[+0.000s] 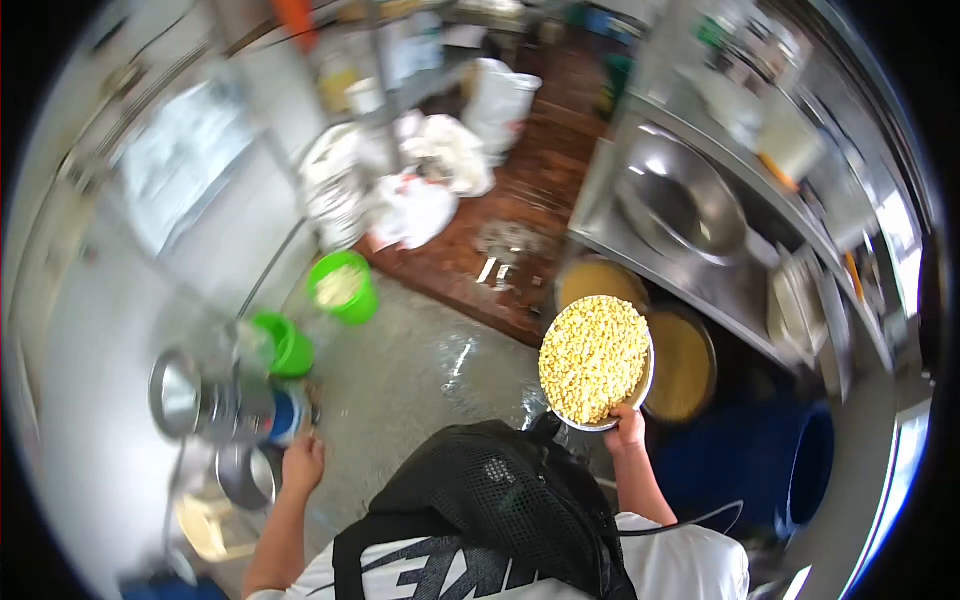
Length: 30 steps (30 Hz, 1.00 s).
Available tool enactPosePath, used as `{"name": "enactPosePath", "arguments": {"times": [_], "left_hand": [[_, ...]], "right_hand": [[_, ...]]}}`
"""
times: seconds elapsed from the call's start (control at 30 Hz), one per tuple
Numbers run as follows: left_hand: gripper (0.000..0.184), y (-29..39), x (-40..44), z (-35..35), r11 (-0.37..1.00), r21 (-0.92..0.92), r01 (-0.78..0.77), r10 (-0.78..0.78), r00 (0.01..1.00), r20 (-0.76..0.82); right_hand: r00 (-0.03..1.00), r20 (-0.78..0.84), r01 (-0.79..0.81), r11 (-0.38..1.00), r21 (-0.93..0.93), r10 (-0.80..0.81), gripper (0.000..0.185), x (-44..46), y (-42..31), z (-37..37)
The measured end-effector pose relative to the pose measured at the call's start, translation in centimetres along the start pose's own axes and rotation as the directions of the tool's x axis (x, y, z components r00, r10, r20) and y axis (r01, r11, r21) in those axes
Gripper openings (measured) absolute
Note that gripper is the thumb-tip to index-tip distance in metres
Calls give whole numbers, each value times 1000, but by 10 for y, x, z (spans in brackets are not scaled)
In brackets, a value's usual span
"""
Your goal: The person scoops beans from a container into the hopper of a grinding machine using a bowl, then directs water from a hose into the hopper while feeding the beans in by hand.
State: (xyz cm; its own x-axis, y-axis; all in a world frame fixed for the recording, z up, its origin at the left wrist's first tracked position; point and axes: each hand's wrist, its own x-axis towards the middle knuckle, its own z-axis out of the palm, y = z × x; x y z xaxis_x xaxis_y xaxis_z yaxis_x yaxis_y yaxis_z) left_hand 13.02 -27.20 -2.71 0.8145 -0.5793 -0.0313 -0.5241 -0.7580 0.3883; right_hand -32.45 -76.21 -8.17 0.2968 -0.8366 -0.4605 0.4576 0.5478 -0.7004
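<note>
right hand (628, 428) grips bowl (646, 384) rim | likely heavy, rigid; kernels (594, 352) spillable | best held at opposite rims | left hand (304, 462) left of bowl, grip unclear

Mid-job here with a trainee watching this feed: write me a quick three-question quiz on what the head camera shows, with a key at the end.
1. Multiple choice: which hand holds the bowl of yellow kernels?
A) left
B) right
C) both

2. True or false: the large steel basin sits on the metal counter.

3. Fill the gap: the bucket with pale contents, on the picture's left side, is ____ in colour.

Key:
1. B, the right hand
2. True
3. Green
</note>
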Motion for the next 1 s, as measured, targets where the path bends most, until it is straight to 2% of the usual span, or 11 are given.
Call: {"name": "enactPosePath", "arguments": {"times": [0.1, 0.17, 0.2, 0.3, 0.5, 0.6, 0.67, 0.77, 0.87, 0.97, 1.0], "left_hand": [[31, -45, -94, -40, 944, -129, 305, -322, 935, -149], [31, -49, -137, -31, 924, -213, 319, -370, 885, -282], [31, -95, -41, -134, 898, -199, 392, -423, 894, -148], [31, -61, -51, -123, 754, -364, 547, -618, 778, -111], [35, -118, -61, -194, 629, -516, 581, -735, 661, -151], [36, -143, -80, -193, 569, -514, 642, -798, 582, -156], [36, -167, -80, -192, 593, -501, 630, -802, 519, -296], [37, -197, -81, -229, 475, -529, 703, -878, 415, -238], [36, -228, -77, -233, 393, -588, 707, -918, 342, -202], [36, -241, -48, -246, 380, -564, 733, -925, 312, -218], [36, -248, -40, -245, 376, -570, 731, -927, 310, -214]], "right_hand": [[967, 217, -103, 984, -146, 134, 66, -7, 36, 82], [905, 357, -144, 957, -253, 231, 66, 7, 69, 137], [931, 224, -208, 924, -321, 287, 66, -15, 89, 272], [819, 338, -309, 853, -421, 463, 66, 39, 139, 338], [584, 444, -340, 702, -626, 679, 71, -29, 315, 580], [435, 511, -334, 660, -673, 741, 70, -60, 400, 658], [410, 501, -333, 636, -696, 762, 64, -81, 449, 710], [314, 575, -309, 654, -690, 755, 67, -140, 513, 790], [261, 556, -210, 608, -766, 789, 66, -178, 564, 840], [293, 750, 52, 773, -632, 593, 68, -186, 612, 861], [265, 827, 491, 668, -559, 496, 75, -192, 621, 867]]}}
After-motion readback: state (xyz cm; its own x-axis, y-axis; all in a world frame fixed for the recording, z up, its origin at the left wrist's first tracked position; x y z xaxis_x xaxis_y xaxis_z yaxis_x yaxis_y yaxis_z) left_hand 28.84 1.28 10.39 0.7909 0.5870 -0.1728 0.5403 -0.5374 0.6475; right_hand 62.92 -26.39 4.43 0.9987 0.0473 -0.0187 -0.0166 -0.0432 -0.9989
